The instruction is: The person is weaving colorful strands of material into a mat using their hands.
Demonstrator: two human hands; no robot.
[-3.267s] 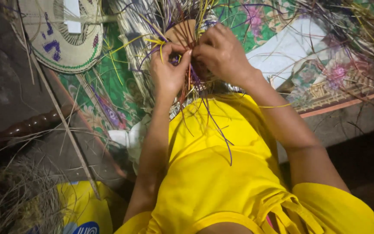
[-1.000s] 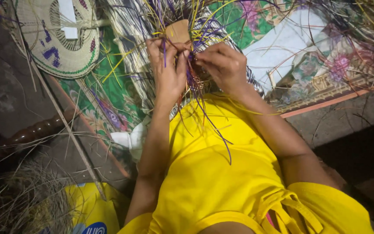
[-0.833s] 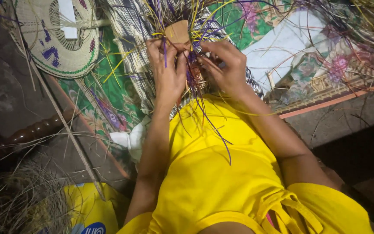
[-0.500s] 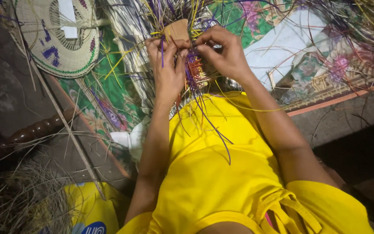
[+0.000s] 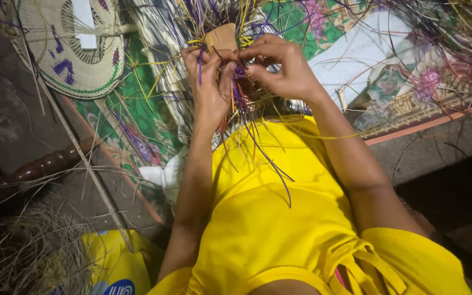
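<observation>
**Trainee:** Where does the work sit, and what does each hand have?

**Instructor:** The woven piece (image 5: 241, 82) sits above your lap, between both hands, over the patterned mat (image 5: 137, 125). Loose purple, yellow and orange strands (image 5: 258, 147) hang from it onto your yellow shirt (image 5: 269, 218). Your left hand (image 5: 210, 87) is curled nearly closed, thumb and fingers pinched on the strands at the left edge of the piece. Your right hand (image 5: 279, 68) is also nearly closed, thumb and forefinger tips pinching a strand at the weave; the other fingers are bent loosely.

**Trainee:** What is the tan block behind my fingers?

**Instructor:** A small wooden form (image 5: 222, 37), just above your left fingertips. The strands fan out around it. Whether the weave is fixed to it, I cannot tell.

**Trainee:** How do I do this step well?

**Instructor:** Judging by the grip, you are working one strand into the weave. Keep the left pinch close to the crossing point so that finished rows stay tight. Draw with the right fingertips only, evenly; a jerk probably snaps or kinks a strand. Keep the hanging strands separated so that the working one does not snag.

**Trainee:** Anything nearby to mind?

**Instructor:** The round woven fan (image 5: 72, 46) lies well apart at upper left, the dry straw pile (image 5: 23, 251) at lower left.
</observation>
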